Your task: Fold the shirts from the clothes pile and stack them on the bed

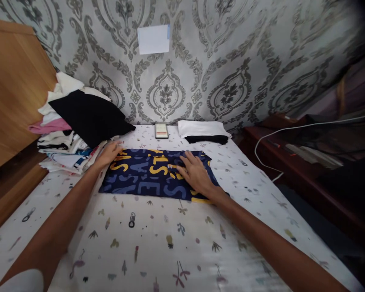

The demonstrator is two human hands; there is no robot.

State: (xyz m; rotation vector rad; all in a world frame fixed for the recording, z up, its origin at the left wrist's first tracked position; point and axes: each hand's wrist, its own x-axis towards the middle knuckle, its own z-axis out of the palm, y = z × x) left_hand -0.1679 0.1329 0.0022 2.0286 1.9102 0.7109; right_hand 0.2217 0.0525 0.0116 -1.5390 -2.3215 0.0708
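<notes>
Partly Done: Dark Blue Cloth (142, 172) Is Laid as a Long Band

In the centre of the frame, the dark blue cloth with yellow and pale blue letters is spread on the white patterned sheet (152, 231). By the right hand (196, 172) its right half is covered; this hand is laid from above, with the fingers extended and a little apart, and nothing seems to be grasped by it. The left hand (109, 153) is placed at the upper left corner of the cloth, just beside the pile of clothes (63, 140). Its fingers are loosely stretched, but whether the edge is pinched cannot be told.

As far as can be judged, the cloth is already brought into a narrow and rather flat shape, while a compact form is not yet reached. For comparison, a white folded cloth (202, 128) is seen right of the upper centre, with a black folded cloth (207, 140) under it; these two appear to be finished. At the left of the frame, the pile is topped by a loose black garment (91, 115), which is hung over its side. How many of its pieces are left to be handled cannot be known.
</notes>
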